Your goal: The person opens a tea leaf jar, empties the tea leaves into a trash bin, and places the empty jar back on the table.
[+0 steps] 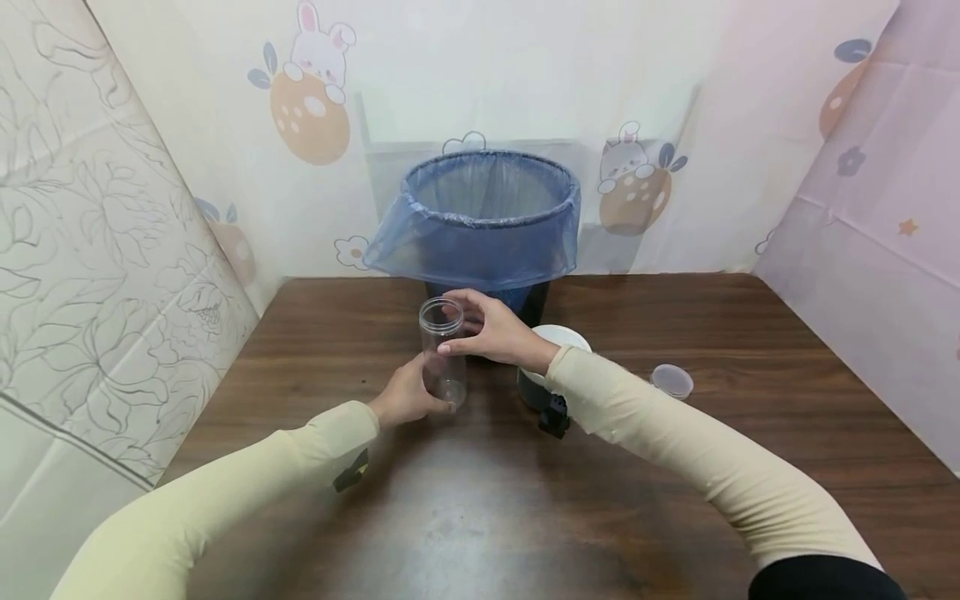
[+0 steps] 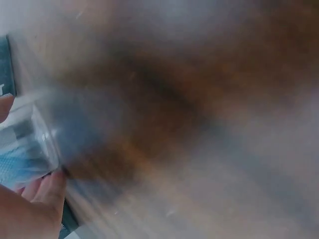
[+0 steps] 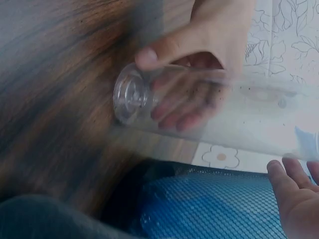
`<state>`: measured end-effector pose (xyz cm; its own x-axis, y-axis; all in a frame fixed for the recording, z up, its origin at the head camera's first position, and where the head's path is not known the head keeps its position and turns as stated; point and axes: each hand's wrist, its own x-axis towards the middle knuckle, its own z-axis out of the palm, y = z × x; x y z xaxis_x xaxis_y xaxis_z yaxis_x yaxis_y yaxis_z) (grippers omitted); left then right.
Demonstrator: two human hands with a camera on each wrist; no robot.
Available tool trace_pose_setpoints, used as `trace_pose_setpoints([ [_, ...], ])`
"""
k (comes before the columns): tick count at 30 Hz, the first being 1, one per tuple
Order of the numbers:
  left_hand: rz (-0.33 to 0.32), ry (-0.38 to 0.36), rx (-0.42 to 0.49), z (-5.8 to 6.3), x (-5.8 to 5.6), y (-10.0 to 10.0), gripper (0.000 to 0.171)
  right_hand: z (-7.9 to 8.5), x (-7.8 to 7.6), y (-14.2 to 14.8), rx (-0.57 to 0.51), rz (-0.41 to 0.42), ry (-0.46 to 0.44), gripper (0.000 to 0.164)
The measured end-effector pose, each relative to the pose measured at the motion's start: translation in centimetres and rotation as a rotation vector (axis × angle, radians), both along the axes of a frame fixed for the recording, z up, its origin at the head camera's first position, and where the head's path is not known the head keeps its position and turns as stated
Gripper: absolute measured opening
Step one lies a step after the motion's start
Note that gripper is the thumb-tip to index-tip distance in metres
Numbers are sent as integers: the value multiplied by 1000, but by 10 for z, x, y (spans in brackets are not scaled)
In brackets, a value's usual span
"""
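Note:
A tall clear plastic jar with a threaded, lidless mouth stands upright in front of me, its base close over the table. My left hand grips its lower part, thumb near the base and fingers round the far side, as the right wrist view also shows. Higher up, my right hand holds the jar below the neck, thumb on the near side and fingers behind. A translucent round lid lies on the table to the right. In the left wrist view, only part of the jar appears at the edge.
Behind the jar stands a mesh bin lined with a blue bag, near the patterned wall covering. A white-topped round container sits under my right wrist, partly hidden. The brown wooden table extends toward me.

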<state>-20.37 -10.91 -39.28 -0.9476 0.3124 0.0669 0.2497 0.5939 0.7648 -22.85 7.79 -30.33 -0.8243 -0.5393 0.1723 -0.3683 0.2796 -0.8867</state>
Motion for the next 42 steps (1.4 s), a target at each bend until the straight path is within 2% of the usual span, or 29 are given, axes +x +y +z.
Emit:
trace_pose_setpoints([
  [4, 5, -47, 84, -2, 9, -2, 77, 4, 1, 13, 44, 6, 11, 70],
  [8, 30, -79, 168, 1, 24, -5, 86, 10, 3, 32, 80, 43, 12, 62],
  [13, 131, -116, 192, 6, 55, -5, 95, 15, 4, 62, 136, 68, 20, 56],
  [17, 190, -150, 321, 10, 84, 6, 101, 17, 6, 84, 195, 41, 36, 54],
  [19, 180, -149, 365, 12, 97, 13, 102, 18, 7, 94, 230, 27, 44, 55],
  [21, 141, -158, 382, 15, 108, 21, 102, 18, 7, 102, 273, 10, 37, 56],
  [24, 73, -179, 400, 17, 116, 34, 99, 16, 7, 110, 362, -21, 23, 61],
  [28, 27, -147, 442, 16, 114, 55, 95, 9, 7, 115, 490, -46, 52, 71],
  [32, 42, -111, 492, 10, 100, 80, 93, 1, 7, 116, 575, -43, 126, 80],
  [36, 112, -134, 472, 5, 81, 106, 95, -7, 6, 117, 604, -34, 147, 85],
  [39, 204, -153, 407, 2, 67, 122, 99, -8, 7, 115, 610, -24, 151, 86],
  [42, 268, -169, 382, 0, 53, 134, 105, -9, 9, 112, 615, -12, 157, 87],
])
